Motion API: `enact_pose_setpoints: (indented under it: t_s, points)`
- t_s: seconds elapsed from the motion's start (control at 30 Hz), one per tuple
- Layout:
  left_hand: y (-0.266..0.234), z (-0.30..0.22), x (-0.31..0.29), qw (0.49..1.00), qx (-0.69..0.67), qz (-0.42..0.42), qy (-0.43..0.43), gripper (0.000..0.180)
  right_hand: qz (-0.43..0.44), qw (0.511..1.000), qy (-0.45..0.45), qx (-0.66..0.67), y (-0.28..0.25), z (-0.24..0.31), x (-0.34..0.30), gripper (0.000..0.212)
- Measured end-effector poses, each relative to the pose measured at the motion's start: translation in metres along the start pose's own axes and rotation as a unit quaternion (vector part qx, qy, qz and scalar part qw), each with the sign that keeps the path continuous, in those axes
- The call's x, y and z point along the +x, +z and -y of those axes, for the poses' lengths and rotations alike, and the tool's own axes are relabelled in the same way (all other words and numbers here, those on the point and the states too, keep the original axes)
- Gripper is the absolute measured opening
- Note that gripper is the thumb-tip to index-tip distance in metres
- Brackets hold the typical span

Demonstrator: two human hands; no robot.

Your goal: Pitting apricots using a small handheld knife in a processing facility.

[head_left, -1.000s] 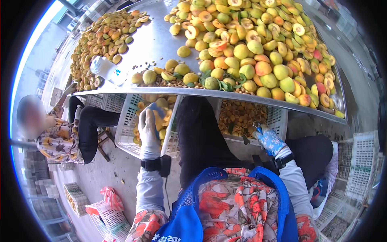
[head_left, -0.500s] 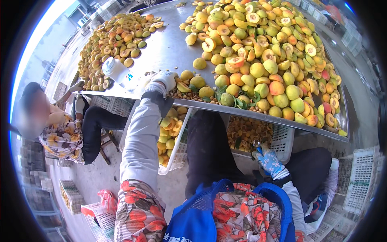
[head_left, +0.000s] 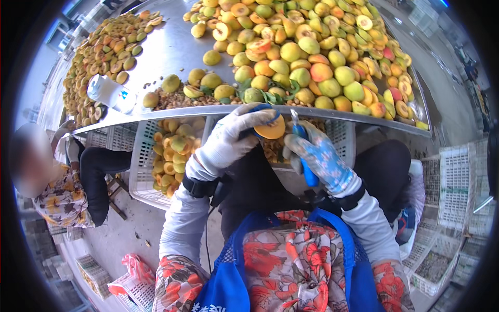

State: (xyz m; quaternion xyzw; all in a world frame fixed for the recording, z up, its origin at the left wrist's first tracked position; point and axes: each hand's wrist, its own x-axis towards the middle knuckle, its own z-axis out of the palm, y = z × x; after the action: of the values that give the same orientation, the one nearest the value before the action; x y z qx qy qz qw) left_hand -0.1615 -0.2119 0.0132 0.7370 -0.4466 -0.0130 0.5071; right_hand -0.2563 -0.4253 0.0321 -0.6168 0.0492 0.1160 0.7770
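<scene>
"Head view, clock read from the middle: what's in that left hand (head_left: 228,138)?"

"A piece of fruit (head_left: 272,130), just off centre at one o'clock, its round yellow face showing. The grip is closed around it."

"And the right hand (head_left: 323,156)?"

"Over at three o'clock, fingers wrapped round a blue-handled tool (head_left: 311,176). Its metal tip (head_left: 294,115) points up, nearly to twelve, just beside the fruit but apart from it."

"What's around them?"

"Heaped fruit (head_left: 332,67) at one o'clock on the metal tabletop (head_left: 169,47), and a white bottle (head_left: 104,92) on it at ten. Lower, at nine, a white crate (head_left: 143,166) holds more fruit. Farther out at nine, another person (head_left: 60,195) sits in a flowered shirt."
</scene>
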Motion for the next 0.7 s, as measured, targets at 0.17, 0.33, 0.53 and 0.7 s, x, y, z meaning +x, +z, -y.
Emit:
enact_pose_setpoints:
  t_s: [0.17,0.33,0.53,0.7]
  points:
    - [0.044,-0.024,-0.017,0.924,-0.341,-0.051,-0.168,0.052,-0.037,0.998,0.055,0.015,-0.01,-0.019,-0.005,0.023]
    - [0.084,-0.027,-0.025,0.829,-0.488,-0.13,-0.239,0.065,-0.027,0.999,0.022,-0.012,0.009,-0.029,-0.016,0.019]
    - [0.095,-0.007,-0.038,0.954,-0.142,-0.205,-0.169,0.061,-0.08,0.941,-0.066,-0.321,0.002,-0.049,-0.026,0.027]
    - [0.093,-0.004,-0.042,0.865,-0.364,-0.218,-0.266,0.069,-0.037,0.826,-0.127,-0.548,0.024,-0.042,-0.029,0.039]
